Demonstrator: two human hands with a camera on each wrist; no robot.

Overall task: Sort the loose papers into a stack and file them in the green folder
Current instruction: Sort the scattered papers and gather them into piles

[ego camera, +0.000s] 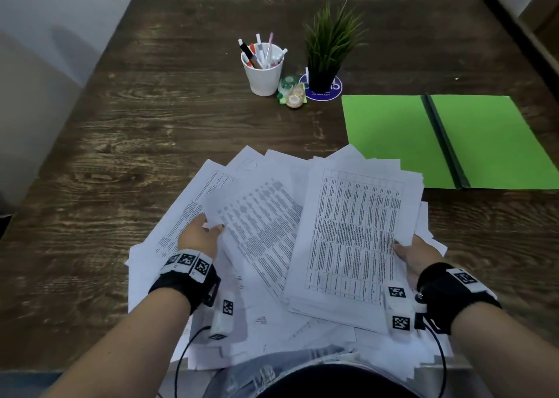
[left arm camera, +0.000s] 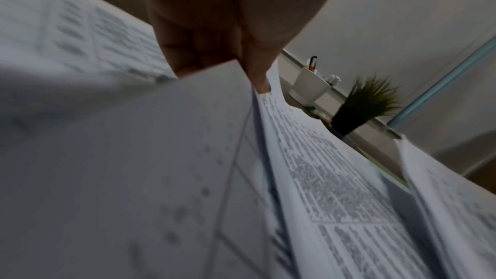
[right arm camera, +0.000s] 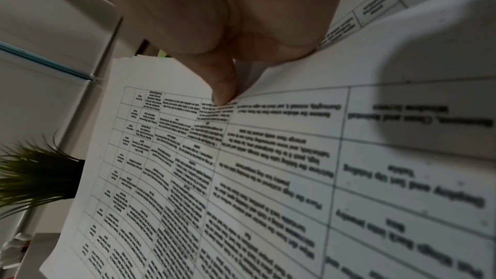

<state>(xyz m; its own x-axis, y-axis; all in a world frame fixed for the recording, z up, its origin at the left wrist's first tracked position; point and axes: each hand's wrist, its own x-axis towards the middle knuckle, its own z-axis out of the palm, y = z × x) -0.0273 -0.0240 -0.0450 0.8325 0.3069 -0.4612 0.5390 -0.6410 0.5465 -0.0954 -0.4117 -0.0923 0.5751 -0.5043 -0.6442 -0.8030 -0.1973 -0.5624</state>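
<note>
Many loose printed papers (ego camera: 260, 316) lie fanned over the near middle of the wooden table. My right hand (ego camera: 408, 254) grips a lifted stack of papers (ego camera: 354, 234) by its right edge, thumb on the top sheet with a printed table (right arm camera: 241, 177). My left hand (ego camera: 208, 229) pinches the edge of a single printed sheet (ego camera: 257, 213), thumb on top; the left wrist view shows that sheet (left arm camera: 134, 167) from below. The green folder (ego camera: 393, 137) lies open and flat at the right, behind the stack.
A white cup of pens (ego camera: 263, 71), a small potted plant (ego camera: 328, 49) on a blue coaster and tape dispensers (ego camera: 290, 92) stand at the back centre. Bare table (ego camera: 121, 125) lies to the left. A wall runs behind the table.
</note>
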